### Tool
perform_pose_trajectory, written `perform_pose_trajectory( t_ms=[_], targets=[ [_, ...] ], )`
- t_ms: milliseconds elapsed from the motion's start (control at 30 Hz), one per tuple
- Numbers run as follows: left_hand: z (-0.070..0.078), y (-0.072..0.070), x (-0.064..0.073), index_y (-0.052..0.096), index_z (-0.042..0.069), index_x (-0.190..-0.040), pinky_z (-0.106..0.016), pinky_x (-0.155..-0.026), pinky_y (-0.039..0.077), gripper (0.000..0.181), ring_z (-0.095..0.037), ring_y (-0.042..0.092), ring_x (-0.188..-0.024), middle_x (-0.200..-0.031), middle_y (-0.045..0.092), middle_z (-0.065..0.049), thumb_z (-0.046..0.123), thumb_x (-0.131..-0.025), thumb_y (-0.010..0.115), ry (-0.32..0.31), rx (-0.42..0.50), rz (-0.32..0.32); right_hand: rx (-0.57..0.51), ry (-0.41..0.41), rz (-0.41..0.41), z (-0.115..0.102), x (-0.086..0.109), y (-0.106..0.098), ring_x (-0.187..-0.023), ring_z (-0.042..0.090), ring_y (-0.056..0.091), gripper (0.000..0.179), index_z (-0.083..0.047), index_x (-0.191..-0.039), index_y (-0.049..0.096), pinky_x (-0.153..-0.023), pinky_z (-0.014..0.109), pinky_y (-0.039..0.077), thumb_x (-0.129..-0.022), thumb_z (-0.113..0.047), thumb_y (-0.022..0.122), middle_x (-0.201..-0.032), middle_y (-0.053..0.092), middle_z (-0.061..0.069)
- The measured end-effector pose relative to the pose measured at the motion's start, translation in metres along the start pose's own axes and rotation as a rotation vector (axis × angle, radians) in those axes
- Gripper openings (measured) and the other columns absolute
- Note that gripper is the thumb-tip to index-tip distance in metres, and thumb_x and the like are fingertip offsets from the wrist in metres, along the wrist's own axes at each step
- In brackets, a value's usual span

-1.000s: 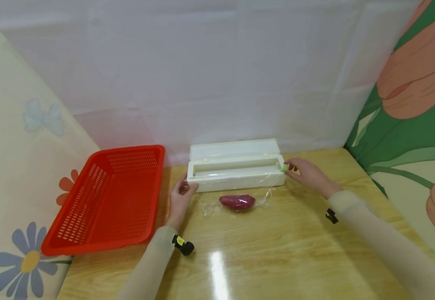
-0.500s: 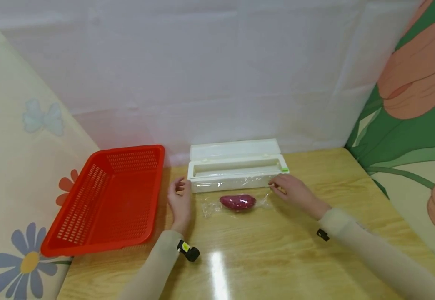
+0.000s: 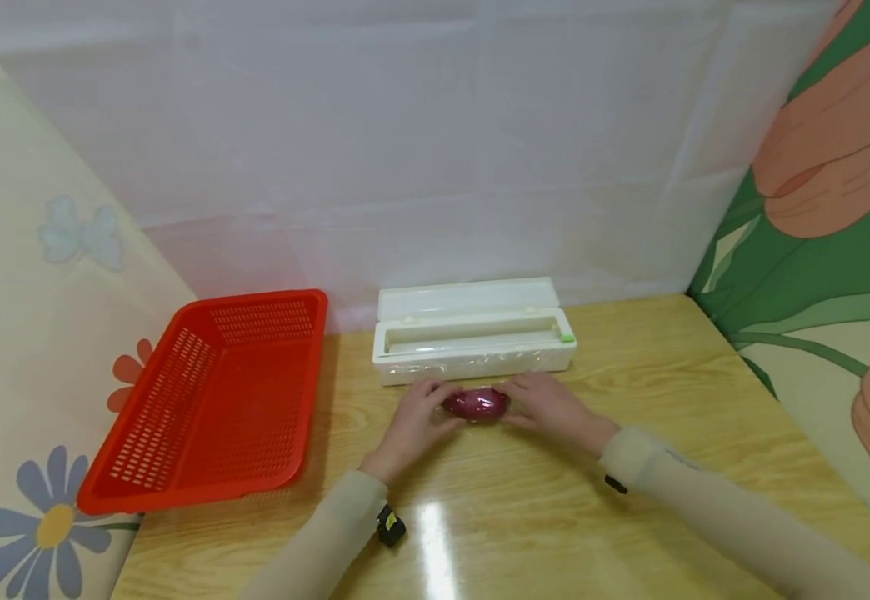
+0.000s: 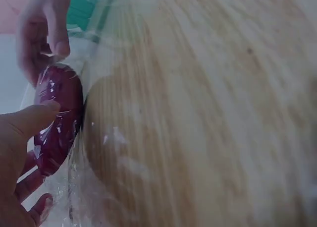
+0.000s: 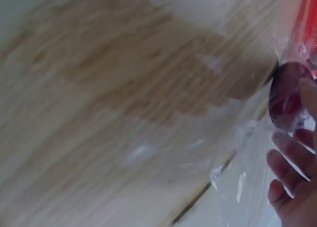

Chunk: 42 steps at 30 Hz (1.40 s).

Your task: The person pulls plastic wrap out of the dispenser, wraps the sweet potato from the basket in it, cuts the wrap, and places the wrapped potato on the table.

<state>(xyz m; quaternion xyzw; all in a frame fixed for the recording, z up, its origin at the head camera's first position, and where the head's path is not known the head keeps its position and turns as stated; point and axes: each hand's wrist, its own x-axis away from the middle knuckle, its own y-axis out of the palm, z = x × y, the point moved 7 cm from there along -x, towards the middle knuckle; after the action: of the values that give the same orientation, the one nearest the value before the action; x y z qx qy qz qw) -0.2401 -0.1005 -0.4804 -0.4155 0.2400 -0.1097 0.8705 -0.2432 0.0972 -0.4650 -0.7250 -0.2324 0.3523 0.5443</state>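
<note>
A purple sweet potato (image 3: 477, 404) wrapped in clear cling film lies on the wooden table between both hands. My left hand (image 3: 414, 421) holds its left end; in the left wrist view the thumb presses on the film-covered skin (image 4: 62, 123) and fingers show on the far side. Around the right end, my right hand (image 3: 551, 408) has its thumb and fingers, with some fingers spread over loose film in the right wrist view. Right behind stands a white cling film dispenser (image 3: 480, 364), its lid (image 3: 468, 298) raised and a green slider (image 3: 567, 338) at the right end.
A red plastic basket (image 3: 303, 400) with slotted walls stands at the left of the table (image 3: 525, 533). White cloth (image 3: 435, 167) hangs behind the dispenser. Flower-patterned panels flank the table on both sides.
Both hands have left the dispenser, come forward and inward, and taken hold of the wrapped sweet potato's ends. The green slider stays at the right; the basket has not moved.
</note>
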Motion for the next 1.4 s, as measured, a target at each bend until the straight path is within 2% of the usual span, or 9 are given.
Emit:
perform_pose_trajectory(
  t_ms=[100, 367, 533, 700, 933, 1033, 1233, 1400],
  targets=[
    [-0.002, 0.007, -0.001, 0.065, 0.011, -0.138, -0.054, -0.111, 0.044, 0.061, -0.034, 0.057, -0.123, -0.131, 0.064, -0.014, 0.022, -0.083, 0.090, 0.009, -0.049, -0.053, -0.022, 0.014, -0.008, -0.001, -0.003, 0.004, -0.114, 0.029, 0.066, 0.057, -0.003, -0.135, 0.063, -0.103, 0.050, 0.051, -0.091, -0.035, 0.080, -0.126, 0.070, 0.011],
    [-0.003, 0.013, -0.006, 0.065, 0.011, -0.132, -0.054, -0.111, 0.044, 0.054, -0.035, 0.056, -0.125, -0.132, 0.064, -0.015, 0.017, -0.084, 0.088, 0.018, -0.099, -0.072, -0.092, 0.077, 0.025, -0.003, -0.011, 0.008, -0.105, 0.028, 0.068, 0.043, -0.005, -0.125, 0.066, -0.097, 0.048, 0.054, -0.092, -0.029, 0.080, -0.115, 0.073, 0.008],
    [-0.005, 0.012, -0.005, 0.066, 0.010, -0.129, -0.053, -0.110, 0.045, 0.049, -0.034, 0.057, -0.124, -0.129, 0.066, -0.014, 0.014, -0.085, 0.086, -0.007, -0.054, -0.058, -0.130, 0.095, 0.032, -0.006, -0.011, 0.008, -0.104, 0.026, 0.067, 0.041, -0.007, -0.123, 0.067, -0.097, 0.047, 0.053, -0.092, -0.031, 0.080, -0.113, 0.073, 0.007],
    [-0.007, 0.009, -0.001, 0.068, 0.008, -0.130, -0.053, -0.108, 0.047, 0.049, -0.034, 0.057, -0.122, -0.127, 0.067, -0.014, 0.013, -0.084, 0.086, -0.004, 0.005, -0.053, -0.148, 0.108, 0.025, -0.007, -0.008, 0.009, -0.102, 0.024, 0.067, 0.040, -0.007, -0.123, 0.067, -0.096, 0.047, 0.053, -0.094, -0.033, 0.077, -0.112, 0.073, 0.006],
    [-0.005, 0.009, 0.004, 0.067, 0.008, -0.133, -0.054, -0.109, 0.046, 0.051, -0.034, 0.056, -0.123, -0.131, 0.067, -0.014, 0.014, -0.086, 0.085, -0.009, 0.052, -0.108, -0.174, 0.137, -0.026, -0.009, -0.002, 0.012, -0.099, 0.023, 0.066, 0.039, -0.007, -0.123, 0.069, -0.093, 0.045, 0.054, -0.094, -0.032, 0.077, -0.109, 0.074, 0.005],
    [-0.003, 0.007, 0.006, 0.067, 0.007, -0.133, -0.056, -0.109, 0.046, 0.050, -0.035, 0.055, -0.124, -0.131, 0.067, -0.015, 0.013, -0.086, 0.084, -0.011, 0.088, -0.113, -0.187, 0.150, -0.021, -0.010, 0.000, 0.012, -0.101, 0.023, 0.067, 0.039, -0.007, -0.123, 0.069, -0.095, 0.046, 0.053, -0.094, -0.031, 0.077, -0.110, 0.074, 0.005],
    [-0.001, 0.006, 0.011, 0.068, 0.009, -0.133, -0.054, -0.108, 0.047, 0.049, -0.032, 0.058, -0.122, -0.129, 0.069, -0.011, 0.016, -0.087, 0.084, -0.017, 0.095, -0.124, -0.248, 0.157, -0.017, -0.012, 0.005, 0.009, -0.099, 0.022, 0.067, 0.038, -0.008, -0.124, 0.069, -0.092, 0.045, 0.055, -0.094, -0.029, 0.078, -0.112, 0.075, 0.005],
    [0.008, 0.004, 0.019, 0.070, 0.007, -0.130, -0.051, -0.105, 0.048, 0.047, -0.029, 0.060, -0.118, -0.125, 0.072, -0.008, 0.019, -0.087, 0.085, 0.031, 0.128, -0.136, -0.344, 0.187, -0.058, -0.010, 0.017, 0.009, -0.100, 0.020, 0.067, 0.039, -0.007, -0.126, 0.069, -0.090, 0.042, 0.057, -0.094, -0.027, 0.078, -0.113, 0.074, 0.006]
  ],
)
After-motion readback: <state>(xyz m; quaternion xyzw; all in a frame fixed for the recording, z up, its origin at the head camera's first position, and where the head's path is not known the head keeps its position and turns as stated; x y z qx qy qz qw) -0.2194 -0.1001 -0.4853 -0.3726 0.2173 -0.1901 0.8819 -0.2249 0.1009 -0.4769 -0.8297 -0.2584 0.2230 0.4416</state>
